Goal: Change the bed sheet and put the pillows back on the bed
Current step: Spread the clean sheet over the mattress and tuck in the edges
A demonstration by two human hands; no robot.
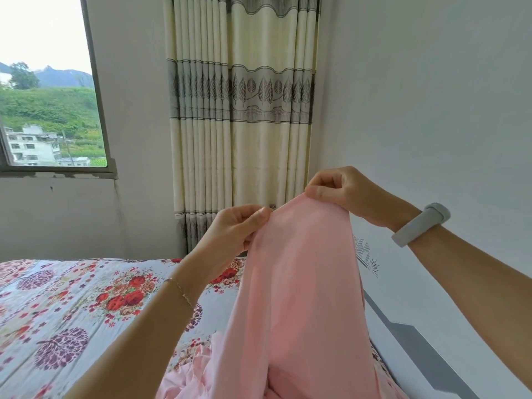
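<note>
Two hands up on the pink sheet, hunting its edge.

I have the left hand (236,226) and right hand (339,191) each pinching the top hem of the pink sheet (296,283), close together and raised so the cloth hangs free and untwists; its tail pools on the bed (57,312), over the floral cover. Judgement: spreading comes next. No pillows in view.

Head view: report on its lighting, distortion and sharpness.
Head view: soft daylight from the window, sky blown out white; no hard shadows or glare. Wide-angle bending shows at the window frame and forearms. Both hands, left and right, pinching the pink sheet, look sharp; floral bed cover slightly soft.
</note>
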